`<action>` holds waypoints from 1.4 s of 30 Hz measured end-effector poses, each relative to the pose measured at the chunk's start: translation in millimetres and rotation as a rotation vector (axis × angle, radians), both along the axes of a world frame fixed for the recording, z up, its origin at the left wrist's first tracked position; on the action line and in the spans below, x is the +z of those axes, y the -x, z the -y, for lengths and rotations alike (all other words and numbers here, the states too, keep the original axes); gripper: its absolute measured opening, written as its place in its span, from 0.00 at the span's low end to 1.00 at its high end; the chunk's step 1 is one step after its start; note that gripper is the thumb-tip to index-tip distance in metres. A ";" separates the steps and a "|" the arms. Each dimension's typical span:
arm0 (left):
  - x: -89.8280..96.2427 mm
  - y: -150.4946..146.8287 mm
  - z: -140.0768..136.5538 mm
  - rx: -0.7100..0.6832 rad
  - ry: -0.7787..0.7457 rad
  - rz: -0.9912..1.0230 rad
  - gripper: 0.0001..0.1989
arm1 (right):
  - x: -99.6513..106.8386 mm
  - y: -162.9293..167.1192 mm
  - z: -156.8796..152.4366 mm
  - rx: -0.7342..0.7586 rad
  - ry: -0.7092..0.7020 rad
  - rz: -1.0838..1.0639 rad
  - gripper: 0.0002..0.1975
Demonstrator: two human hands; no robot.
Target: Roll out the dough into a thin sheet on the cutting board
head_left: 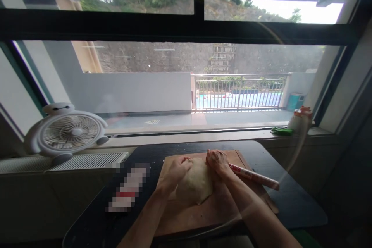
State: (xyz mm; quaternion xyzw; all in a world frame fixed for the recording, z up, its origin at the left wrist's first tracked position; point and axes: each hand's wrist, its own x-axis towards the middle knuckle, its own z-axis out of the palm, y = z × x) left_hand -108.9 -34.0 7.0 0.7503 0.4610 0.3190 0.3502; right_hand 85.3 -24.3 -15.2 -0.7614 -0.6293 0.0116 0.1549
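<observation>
A pale lump of dough (195,186) lies on a wooden board (203,213) on a dark table (296,201). My left hand (176,172) grips the dough's far left edge. My right hand (218,162) presses on its far right edge, fingers curled over the dough. A rolling pin with red print (255,177) lies on the board just right of my right wrist.
A white round fan (69,131) stands on the sill at the left, above a radiator grille (87,161). A blurred packet (128,189) lies on the table left of the board. A white bottle (299,120) and a green item (281,131) sit on the sill at right.
</observation>
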 end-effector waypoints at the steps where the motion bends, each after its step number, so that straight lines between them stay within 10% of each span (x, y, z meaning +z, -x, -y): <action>1: -1.8 4.0 5.4 0.053 -0.019 0.037 0.13 | 3.5 -0.7 -0.3 0.009 0.012 -0.003 0.15; 12: -59.2 20.7 21.3 0.431 -0.295 -0.269 0.16 | -7.4 54.8 -5.2 0.191 -0.081 0.060 0.16; 17: -61.0 19.7 19.6 0.451 -0.297 -0.269 0.18 | 1.6 50.0 -29.1 -0.002 -0.043 0.022 0.17; 25: -61.6 18.5 22.2 0.434 -0.349 -0.284 0.19 | -15.0 67.2 14.7 0.154 -0.161 0.043 0.17; 34: -61.4 17.8 22.3 0.426 -0.304 -0.293 0.20 | -2.3 49.8 -33.5 0.000 -0.007 0.010 0.18; 42: -61.6 18.5 22.3 0.425 -0.360 -0.313 0.20 | -15.4 73.2 15.4 0.101 -0.188 0.049 0.19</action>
